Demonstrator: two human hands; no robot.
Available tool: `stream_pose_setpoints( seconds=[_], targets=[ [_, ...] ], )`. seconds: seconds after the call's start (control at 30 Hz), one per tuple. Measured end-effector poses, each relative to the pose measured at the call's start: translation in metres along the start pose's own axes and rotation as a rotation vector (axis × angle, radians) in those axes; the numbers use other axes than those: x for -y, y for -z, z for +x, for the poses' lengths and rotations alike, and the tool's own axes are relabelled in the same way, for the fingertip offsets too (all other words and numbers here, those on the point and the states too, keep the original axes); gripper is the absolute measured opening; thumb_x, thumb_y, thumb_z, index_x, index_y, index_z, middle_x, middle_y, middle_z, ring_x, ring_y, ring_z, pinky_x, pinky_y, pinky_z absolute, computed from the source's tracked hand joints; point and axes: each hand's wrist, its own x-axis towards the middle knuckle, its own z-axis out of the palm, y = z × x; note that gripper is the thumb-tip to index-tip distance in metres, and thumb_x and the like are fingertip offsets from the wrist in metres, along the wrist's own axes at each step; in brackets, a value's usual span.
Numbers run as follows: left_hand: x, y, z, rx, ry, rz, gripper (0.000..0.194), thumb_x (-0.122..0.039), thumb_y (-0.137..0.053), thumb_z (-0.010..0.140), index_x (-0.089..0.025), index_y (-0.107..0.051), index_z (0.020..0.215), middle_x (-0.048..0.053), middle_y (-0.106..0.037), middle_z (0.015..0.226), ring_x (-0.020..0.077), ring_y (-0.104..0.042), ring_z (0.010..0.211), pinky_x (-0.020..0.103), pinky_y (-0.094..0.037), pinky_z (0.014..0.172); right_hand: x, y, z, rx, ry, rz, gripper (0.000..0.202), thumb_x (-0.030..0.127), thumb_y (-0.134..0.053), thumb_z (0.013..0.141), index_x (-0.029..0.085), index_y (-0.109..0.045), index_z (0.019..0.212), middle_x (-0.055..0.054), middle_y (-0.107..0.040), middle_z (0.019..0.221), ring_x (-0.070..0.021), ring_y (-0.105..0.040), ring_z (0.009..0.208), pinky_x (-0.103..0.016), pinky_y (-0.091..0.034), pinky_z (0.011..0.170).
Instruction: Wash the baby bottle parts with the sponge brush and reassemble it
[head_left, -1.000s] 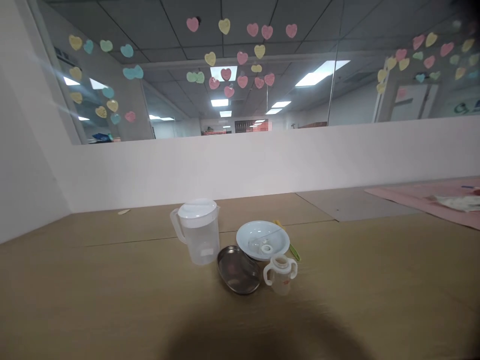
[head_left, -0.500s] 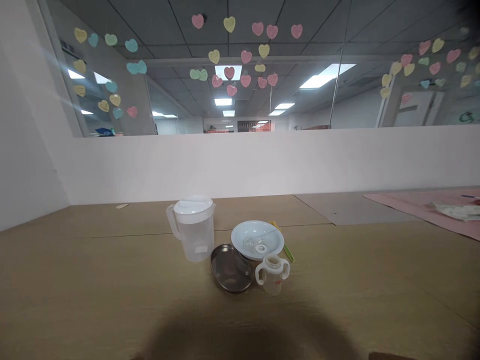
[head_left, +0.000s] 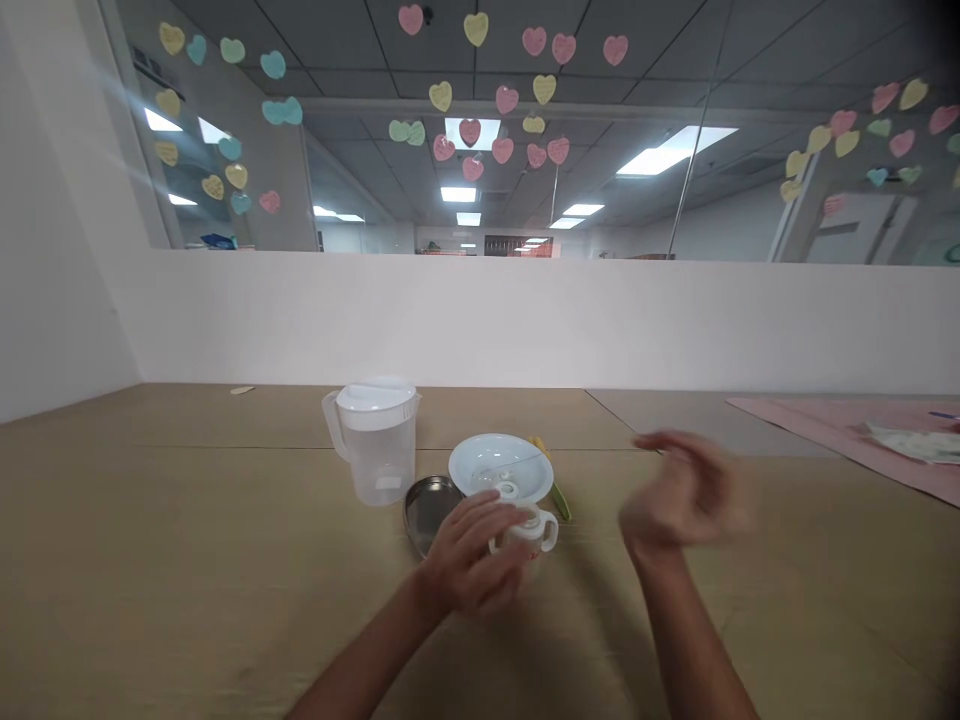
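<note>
My left hand (head_left: 480, 555) reaches in front of a small clear bottle with two white handles (head_left: 531, 522). Its fingers are stretched and apart, partly covering the bottle; whether they touch it I cannot tell. The bottle stands upright with no lid on its mouth. Off to the right, my right hand (head_left: 679, 492) is raised above the table, its fingers bent and smeared by motion, with no object visible in it. Just behind the bottle is a white bowl (head_left: 469, 462) holding a clear piece and a white ring. A steel kidney-shaped dish (head_left: 429, 512) lies partly hidden behind my left hand.
A lidded clear plastic jug (head_left: 381, 450) stands left of the dish. A yellow-and-green utensil (head_left: 560, 500) lies along the bowl's right side. At the far right is a pink sheet (head_left: 810, 425) with a white item (head_left: 911, 440) on it. A white wall (head_left: 480, 320) closes the back.
Both my hands have come up into view from below. The left has reached the bottle and the right is raised at the right. The camera view has shifted slightly.
</note>
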Motion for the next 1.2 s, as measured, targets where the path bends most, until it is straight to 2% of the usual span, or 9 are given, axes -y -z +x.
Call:
stream_pose_setpoints(
  seconds=[0.07, 0.17, 0.27, 0.37, 0.47, 0.7, 0.87, 1.03, 1.2],
  targets=[
    [0.004, -0.019, -0.003, 0.017, 0.014, -0.006, 0.028, -0.022, -0.046, 0.085, -0.020, -0.049, 0.112, 0.009, -0.062, 0.106, 0.0199, -0.058, 0.100, 0.042, -0.048, 0.089, -0.014, -0.015, -0.007, 0.003, -0.048, 0.000, 0.025, 0.030, -0.045, 0.088, 0.014, -0.062, 0.097, -0.008, -0.063, 0.084, -0.0190, -0.061, 0.074, -0.034, -0.049, 0.068],
    [0.008, -0.042, -0.017, 0.073, 0.178, 0.012, 0.037, -0.024, -0.046, 0.084, -0.017, -0.043, 0.120, 0.013, -0.060, 0.108, 0.0228, -0.055, 0.105, 0.043, -0.046, 0.092, -0.036, -0.036, -0.028, 0.196, -0.087, 0.005, 0.024, 0.030, -0.044, 0.085, 0.015, -0.063, 0.084, -0.007, -0.065, 0.076, -0.0175, -0.061, 0.069, -0.030, -0.049, 0.064],
    [0.009, -0.050, -0.032, 0.131, 0.337, 0.023, 0.048, -0.028, -0.047, 0.084, -0.016, -0.035, 0.128, 0.015, -0.057, 0.115, 0.0250, -0.052, 0.109, 0.043, -0.044, 0.092, -0.053, -0.046, -0.055, 0.368, 0.009, 0.014, 0.023, 0.026, -0.042, 0.085, 0.017, -0.063, 0.085, -0.006, -0.067, 0.076, -0.0162, -0.062, 0.068, -0.028, -0.049, 0.066],
    [0.007, -0.048, -0.036, 0.172, 0.391, 0.001, 0.049, -0.033, -0.048, 0.084, -0.016, -0.034, 0.128, 0.015, -0.057, 0.117, 0.0256, -0.053, 0.108, 0.043, -0.043, 0.093, -0.063, -0.046, -0.070, 0.447, 0.141, 0.018, 0.021, 0.022, -0.043, 0.085, 0.018, -0.063, 0.087, -0.005, -0.068, 0.077, -0.0150, -0.062, 0.065, -0.027, -0.049, 0.064],
    [0.004, -0.047, -0.032, 0.194, 0.372, -0.001, 0.053, -0.037, -0.051, 0.082, -0.017, -0.035, 0.128, 0.014, -0.058, 0.116, 0.0261, -0.054, 0.108, 0.045, -0.040, 0.097, -0.070, -0.045, -0.072, 0.463, 0.168, -0.029, 0.022, 0.021, -0.041, 0.085, 0.017, -0.063, 0.088, -0.005, -0.067, 0.075, -0.0149, -0.061, 0.064, -0.026, -0.049, 0.063],
    [0.001, -0.051, -0.029, 0.259, 0.372, 0.028, 0.055, -0.040, -0.052, 0.082, -0.014, -0.036, 0.128, 0.015, -0.058, 0.116, 0.0262, -0.053, 0.109, 0.047, -0.035, 0.100, -0.085, -0.042, -0.069, 0.487, 0.083, -0.127, 0.027, 0.026, -0.038, 0.084, 0.016, -0.064, 0.085, -0.007, -0.067, 0.073, -0.0157, -0.059, 0.061, -0.027, -0.047, 0.066],
    [-0.001, -0.053, -0.031, 0.282, 0.436, 0.041, 0.052, -0.041, -0.050, 0.084, -0.015, -0.037, 0.127, 0.015, -0.058, 0.116, 0.0266, -0.053, 0.108, 0.048, -0.035, 0.099, -0.088, -0.040, -0.073, 0.505, -0.091, -0.181, 0.032, 0.030, -0.036, 0.082, 0.015, -0.064, 0.087, -0.009, -0.068, 0.078, -0.0174, -0.060, 0.066, -0.027, -0.045, 0.067],
    [0.001, -0.055, -0.033, 0.305, 0.444, 0.049, 0.051, -0.038, -0.049, 0.084, -0.015, -0.037, 0.128, 0.014, -0.059, 0.113, 0.0267, -0.054, 0.105, 0.049, -0.034, 0.099, -0.094, -0.040, -0.071, 0.480, -0.279, -0.276, 0.037, 0.034, -0.034, 0.082, 0.014, -0.065, 0.089, -0.010, -0.069, 0.084, -0.0198, -0.061, 0.074, -0.027, -0.042, 0.070],
    [0.001, -0.055, -0.032, 0.307, 0.451, 0.039, 0.053, -0.037, -0.049, 0.082, -0.016, -0.036, 0.129, 0.013, -0.060, 0.111, 0.0270, -0.055, 0.103, 0.048, -0.035, 0.097, -0.098, -0.041, -0.070, 0.479, -0.351, -0.435, 0.039, 0.032, -0.033, 0.082, 0.015, -0.066, 0.094, -0.009, -0.069, 0.084, -0.0209, -0.059, 0.076, -0.027, -0.039, 0.070]
  ],
)
